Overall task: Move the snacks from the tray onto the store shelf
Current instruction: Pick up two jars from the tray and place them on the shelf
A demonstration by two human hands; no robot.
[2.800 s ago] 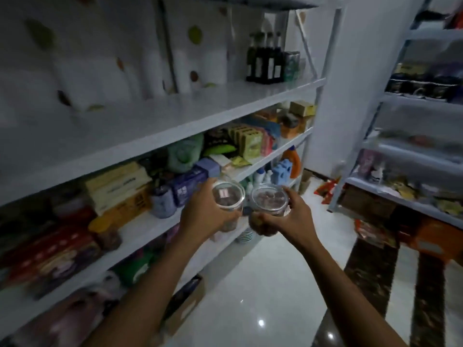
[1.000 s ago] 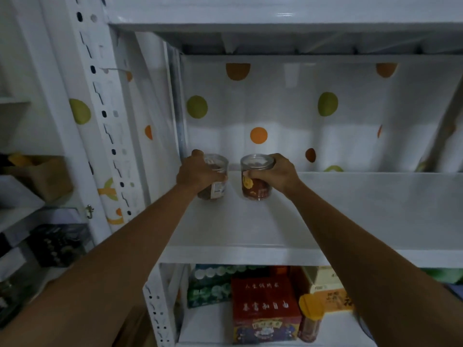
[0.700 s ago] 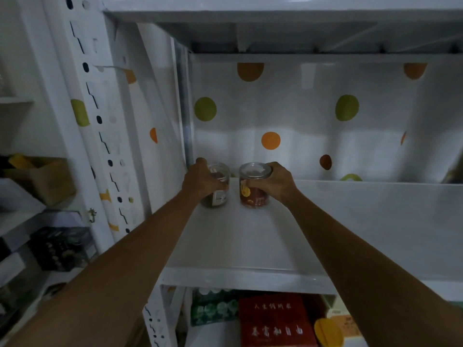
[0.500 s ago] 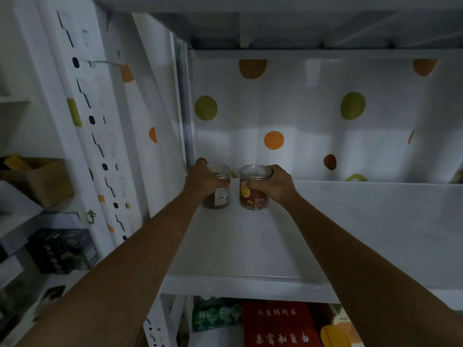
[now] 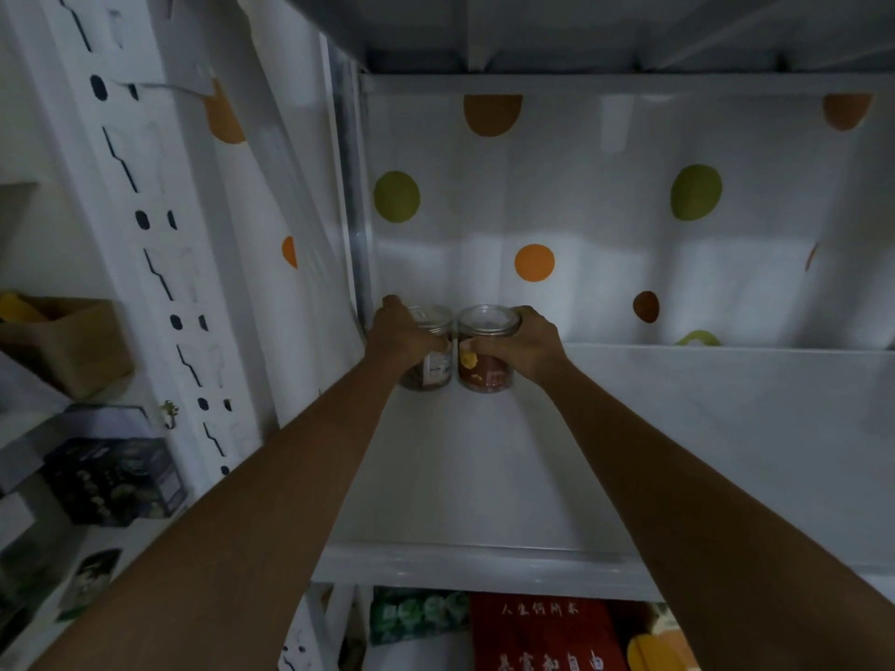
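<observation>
Two clear snack jars with see-through lids stand side by side, almost touching, at the back left corner of the white shelf board (image 5: 484, 477). My left hand (image 5: 399, 334) grips the left jar (image 5: 432, 351), which has a white label. My right hand (image 5: 520, 343) grips the right jar (image 5: 484, 360), which has a red and yellow label. Both jars are upright with their bases on the shelf. The tray is out of view.
A dotted white sheet (image 5: 605, 210) lines the shelf's back and left side. A perforated white upright (image 5: 140, 234) stands at the left, with boxes (image 5: 114, 479) beyond it. Below, a red box (image 5: 547, 632) and green packs (image 5: 419, 615) fill the lower shelf.
The jars went from in front of the lower shelves up onto this shelf, then slid back toward the rear left corner. Both hands have kept hold of them throughout.
</observation>
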